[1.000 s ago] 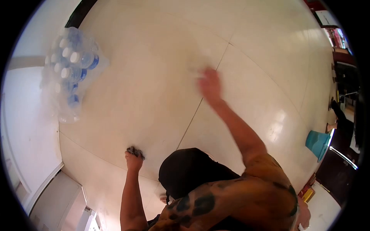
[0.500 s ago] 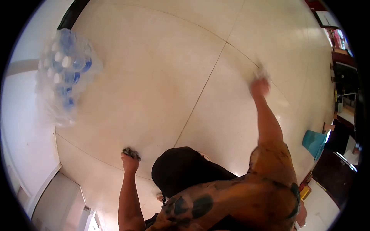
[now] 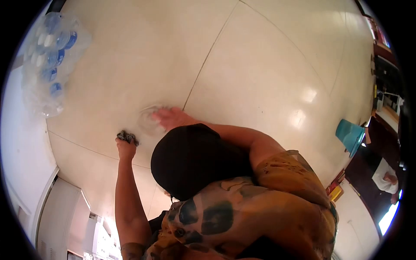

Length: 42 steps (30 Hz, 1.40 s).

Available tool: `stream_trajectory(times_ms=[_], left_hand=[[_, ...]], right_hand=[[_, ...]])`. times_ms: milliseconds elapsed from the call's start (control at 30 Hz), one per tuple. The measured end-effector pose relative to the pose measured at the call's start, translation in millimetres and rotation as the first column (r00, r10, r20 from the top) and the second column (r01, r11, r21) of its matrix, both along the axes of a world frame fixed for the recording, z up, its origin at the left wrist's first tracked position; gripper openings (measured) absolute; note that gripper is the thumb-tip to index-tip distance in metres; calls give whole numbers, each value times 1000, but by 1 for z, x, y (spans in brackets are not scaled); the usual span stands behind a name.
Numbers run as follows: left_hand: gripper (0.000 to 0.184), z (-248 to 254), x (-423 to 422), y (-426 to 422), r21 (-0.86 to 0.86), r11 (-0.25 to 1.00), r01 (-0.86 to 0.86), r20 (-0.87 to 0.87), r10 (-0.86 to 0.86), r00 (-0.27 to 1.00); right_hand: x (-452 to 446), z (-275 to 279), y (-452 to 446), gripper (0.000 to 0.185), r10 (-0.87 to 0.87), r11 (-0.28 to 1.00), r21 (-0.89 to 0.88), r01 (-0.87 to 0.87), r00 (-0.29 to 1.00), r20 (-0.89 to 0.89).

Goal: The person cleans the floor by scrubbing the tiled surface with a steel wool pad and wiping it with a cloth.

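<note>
My left hand (image 3: 126,150) is closed around a dark grey, crumpled scrubbing pad or rag (image 3: 128,137), held at or just above the pale tiled floor (image 3: 260,78). Just right of it, my right hand (image 3: 171,117) reaches across in front of the black cap (image 3: 195,160). Motion blurs its fingers. Under and beyond them lies a pale, smeared cloth (image 3: 151,120), which the hand presses on the floor. Its outline is too blurred to make out fully.
Shrink-wrapped water bottles (image 3: 54,60) stand at the far left against a white panel (image 3: 21,147). A teal bucket (image 3: 349,136) is at the right, beside dark furniture (image 3: 368,186). Another person's hand (image 3: 390,178) shows at the right edge.
My right hand has swept from the far right to the left, close to my left hand, with the pale cloth. The view has shifted; my left hand still holds the dark pad.
</note>
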<state>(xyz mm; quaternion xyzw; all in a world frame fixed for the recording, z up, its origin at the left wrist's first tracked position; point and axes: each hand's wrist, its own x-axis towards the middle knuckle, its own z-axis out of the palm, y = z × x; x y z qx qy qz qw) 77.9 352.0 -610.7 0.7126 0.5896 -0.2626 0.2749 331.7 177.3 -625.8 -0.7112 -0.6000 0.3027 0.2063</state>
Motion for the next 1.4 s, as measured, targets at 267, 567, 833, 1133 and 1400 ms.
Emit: stream_trajectory(times_ms=[267,567,833,1133,1400], left_hand=[[58,13,22,-9,66,996,-57,-125,65,990],[56,26,29,-24,145,982,-121,-55,130,990],[52,14,-49,-27,187,981,-45,37,39,999],[49,2,-102,-33,-58,896,-440,405,424,810],[47,1,-20,-39,147,974,-172,401,100,910]], right_hand=[[196,-28,-310,45,-379,414,-147,898,318,869],[76,18,-226,35,-524,719,-242,651,737,426],[169,-58,-296,33,-620,660,207,722,368,693],[227,58,-296,25,-539,758,298,580,301,786],[104,3,-132,25,-401,916,81,394,880,256]])
